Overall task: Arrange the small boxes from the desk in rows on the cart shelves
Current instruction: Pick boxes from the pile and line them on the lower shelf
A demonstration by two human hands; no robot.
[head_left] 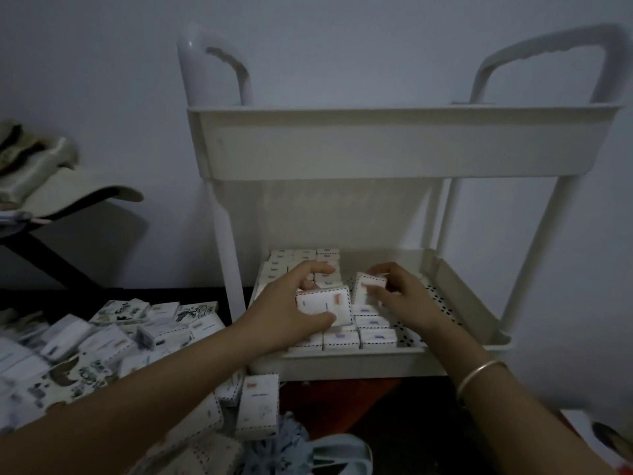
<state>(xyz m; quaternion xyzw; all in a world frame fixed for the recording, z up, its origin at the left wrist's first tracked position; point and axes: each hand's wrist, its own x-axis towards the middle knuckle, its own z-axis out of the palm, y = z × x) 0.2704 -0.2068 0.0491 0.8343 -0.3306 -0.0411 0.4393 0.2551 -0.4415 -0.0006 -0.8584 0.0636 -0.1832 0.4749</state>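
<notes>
A white two-tier cart [404,152] stands against the wall. Its lower shelf [459,293] holds rows of small white boxes [359,337] along its left and front. My left hand [284,303] grips a small white box [325,305] with a dashed border, held above the shelf's rows. My right hand [404,299] pinches another small box [364,287], tilted on edge just right of the first. A heap of more small boxes [102,341] lies on the dark desk at the left.
The cart's upper tray [376,159] overhangs the lower shelf. The right part of the perforated shelf floor [442,303] is bare. A cap [78,193] sits on a stand at far left. A loose box [258,406] and a blue fluffy item [277,450] lie below the cart.
</notes>
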